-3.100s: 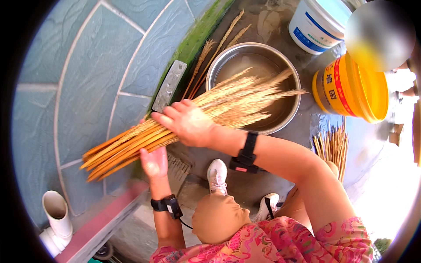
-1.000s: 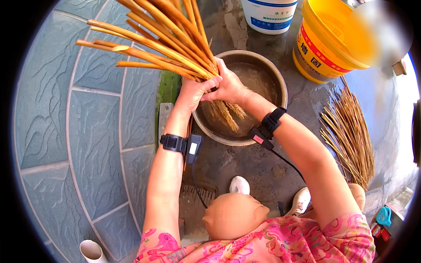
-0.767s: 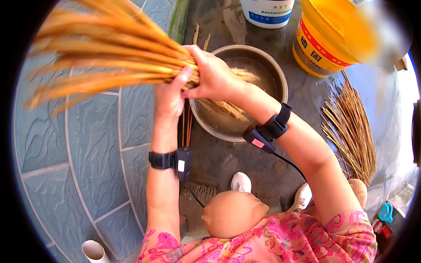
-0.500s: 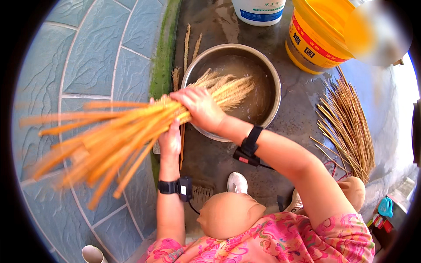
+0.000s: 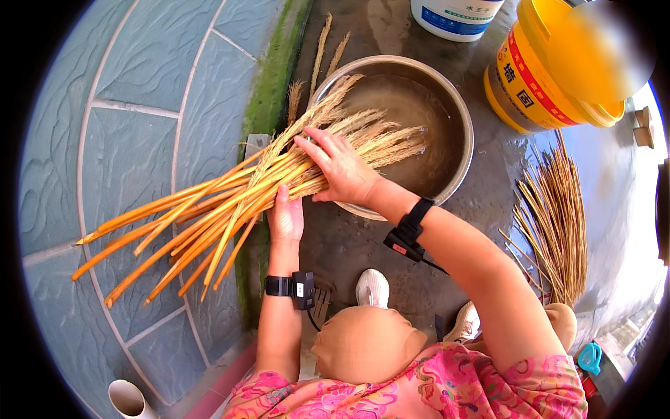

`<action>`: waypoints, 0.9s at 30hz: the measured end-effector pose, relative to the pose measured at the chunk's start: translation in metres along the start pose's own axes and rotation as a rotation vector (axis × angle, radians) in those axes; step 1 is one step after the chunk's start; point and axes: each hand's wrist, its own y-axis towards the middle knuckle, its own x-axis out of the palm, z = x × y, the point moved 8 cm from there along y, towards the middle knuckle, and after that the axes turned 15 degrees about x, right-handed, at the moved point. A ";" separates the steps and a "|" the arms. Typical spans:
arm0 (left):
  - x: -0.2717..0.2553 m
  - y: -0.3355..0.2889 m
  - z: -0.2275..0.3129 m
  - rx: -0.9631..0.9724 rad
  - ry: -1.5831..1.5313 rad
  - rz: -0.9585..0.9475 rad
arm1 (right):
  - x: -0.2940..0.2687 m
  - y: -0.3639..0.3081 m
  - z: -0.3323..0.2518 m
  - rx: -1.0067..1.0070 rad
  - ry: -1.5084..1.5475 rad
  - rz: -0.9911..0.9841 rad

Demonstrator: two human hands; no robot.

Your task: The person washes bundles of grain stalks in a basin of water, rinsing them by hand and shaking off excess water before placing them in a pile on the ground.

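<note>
A loose bundle of straw-coloured dried grass stalks (image 5: 202, 216) lies slantwise across my hands. Its feathery seed heads (image 5: 380, 136) reach over the rim of a round metal basin (image 5: 466, 157) holding murky water. My left hand (image 5: 286, 218) supports the stalks from below, thumb up against them, its other fingers mostly hidden. From above, my right hand (image 5: 342, 170) is curved over the bundle near the seed heads. The bare stalk ends fan out to the left, and one seeded stalk crosses over the others.
Grey stone paving (image 5: 132, 160) with a mossy green edge (image 5: 269, 98) runs along the left. Beyond the basin stand a white bucket (image 5: 457, 19) and a yellow bucket (image 5: 534, 77). More thin brown stalks (image 5: 558, 223) lie on the wet floor at right. A white pipe (image 5: 129, 399) is at lower left.
The bundle was blurred by motion and packed tighter; now it is sharp and looser, with seed heads spread apart. My right hand's fingers have loosened somewhat. The view has shifted slightly.
</note>
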 end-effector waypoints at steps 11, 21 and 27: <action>0.045 0.011 0.011 0.096 -0.019 -0.082 | 0.023 0.061 0.025 0.100 -0.035 -0.392; 0.063 0.017 -0.012 0.061 -0.124 -0.095 | -0.016 0.006 0.042 0.054 0.006 -0.152; 0.036 0.020 -0.030 -0.080 -0.051 -0.043 | -0.002 0.001 0.108 0.125 -0.114 -0.244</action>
